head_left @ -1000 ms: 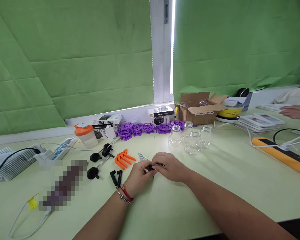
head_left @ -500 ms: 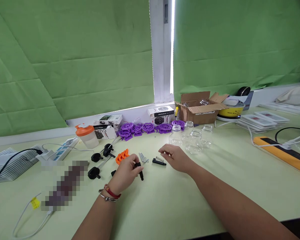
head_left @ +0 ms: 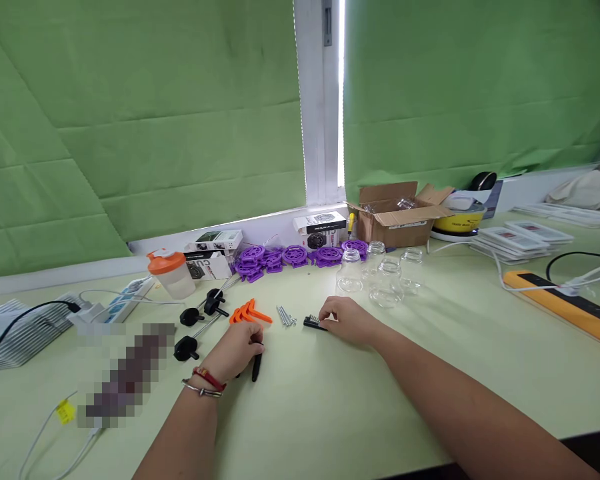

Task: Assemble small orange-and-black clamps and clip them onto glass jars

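Note:
My left hand [head_left: 236, 348] is closed, its fingertips at the upper end of a short black tube-like part [head_left: 257, 368], which points down toward the table. Beside that hand lie several curved orange plastic pieces [head_left: 247, 312]. My right hand [head_left: 349, 321] is closed in a pinch at the right end of a black piece [head_left: 312, 325] with small coil springs [head_left: 314, 319] beside it. Its fingertips hide what is between them. Between the hands lies a small group of silver screws [head_left: 284, 316]. Left of my left hand are black knob-like parts with metal rods [head_left: 186, 348].
Clear jars [head_left: 386, 290] stand beyond my right hand, before an open cardboard box [head_left: 397, 223]. Purple plastic parts [head_left: 295, 255] line the back. An orange-lidded shaker [head_left: 175, 277] and small printed boxes [head_left: 207, 263] stand left. A power strip [head_left: 563, 307] lies right.
My left hand has moved left and toward me with the black tube-like part, uncovering more orange pieces. My right hand has lowered to the springs and black piece, its fingers now closed.

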Demonstrator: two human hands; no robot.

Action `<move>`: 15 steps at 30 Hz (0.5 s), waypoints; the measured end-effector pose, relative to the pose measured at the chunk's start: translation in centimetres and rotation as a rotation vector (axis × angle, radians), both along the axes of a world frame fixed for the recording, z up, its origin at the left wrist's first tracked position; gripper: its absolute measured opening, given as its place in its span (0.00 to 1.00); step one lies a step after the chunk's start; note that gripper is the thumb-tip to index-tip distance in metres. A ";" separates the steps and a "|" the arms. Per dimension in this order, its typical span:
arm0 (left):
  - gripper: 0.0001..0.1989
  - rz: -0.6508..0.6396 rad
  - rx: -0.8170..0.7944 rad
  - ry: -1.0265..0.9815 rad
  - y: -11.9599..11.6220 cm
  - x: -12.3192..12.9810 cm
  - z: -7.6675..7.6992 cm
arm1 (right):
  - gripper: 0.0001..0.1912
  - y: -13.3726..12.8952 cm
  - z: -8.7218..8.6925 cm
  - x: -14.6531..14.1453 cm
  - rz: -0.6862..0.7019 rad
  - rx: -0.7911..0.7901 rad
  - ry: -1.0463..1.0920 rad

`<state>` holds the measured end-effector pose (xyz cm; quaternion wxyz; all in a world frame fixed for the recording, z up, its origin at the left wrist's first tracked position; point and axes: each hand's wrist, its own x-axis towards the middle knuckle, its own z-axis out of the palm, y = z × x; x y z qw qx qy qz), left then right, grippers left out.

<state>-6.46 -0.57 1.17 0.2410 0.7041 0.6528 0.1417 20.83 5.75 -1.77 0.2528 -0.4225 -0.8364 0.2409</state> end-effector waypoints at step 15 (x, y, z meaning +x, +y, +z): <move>0.02 0.065 0.129 0.167 0.0 -1.8 -0.1 | 0.06 -0.6 0.4 -0.6 -0.004 -0.050 -0.141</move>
